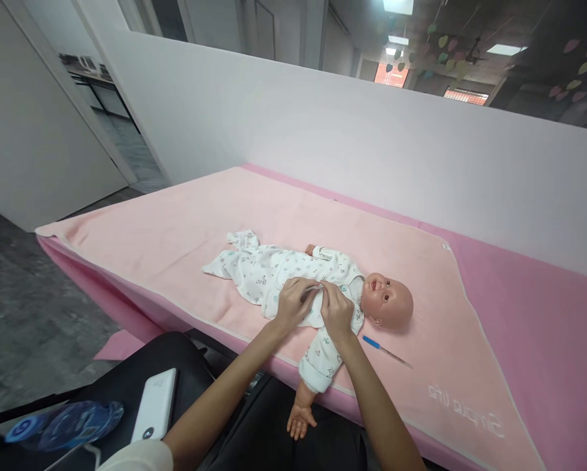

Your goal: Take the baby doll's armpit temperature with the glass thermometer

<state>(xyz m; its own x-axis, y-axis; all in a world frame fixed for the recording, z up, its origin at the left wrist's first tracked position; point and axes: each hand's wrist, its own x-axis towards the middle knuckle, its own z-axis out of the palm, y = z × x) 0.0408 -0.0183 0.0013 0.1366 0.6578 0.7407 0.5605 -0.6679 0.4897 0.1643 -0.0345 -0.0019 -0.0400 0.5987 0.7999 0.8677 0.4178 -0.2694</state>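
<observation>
A baby doll (387,302) lies on its back on the pink cloth, head to the right, in a white patterned baby outfit (254,271). My left hand (293,302) and my right hand (336,307) meet over the doll's chest. The fingers of each are pinched on the front edge of the outfit, and the small spot between the fingertips is partly hidden. One doll arm in a rolled sleeve (321,360) hangs over the table's near edge below my right wrist. Near the doll's head lies a slim stick with a blue end (370,342).
A light pink cloth (176,216) covers the table over a darker pink sheet (558,288). A white wall with glass above stands behind. On a black chair at the lower left are a white power bank (155,404) and a water bottle (70,424).
</observation>
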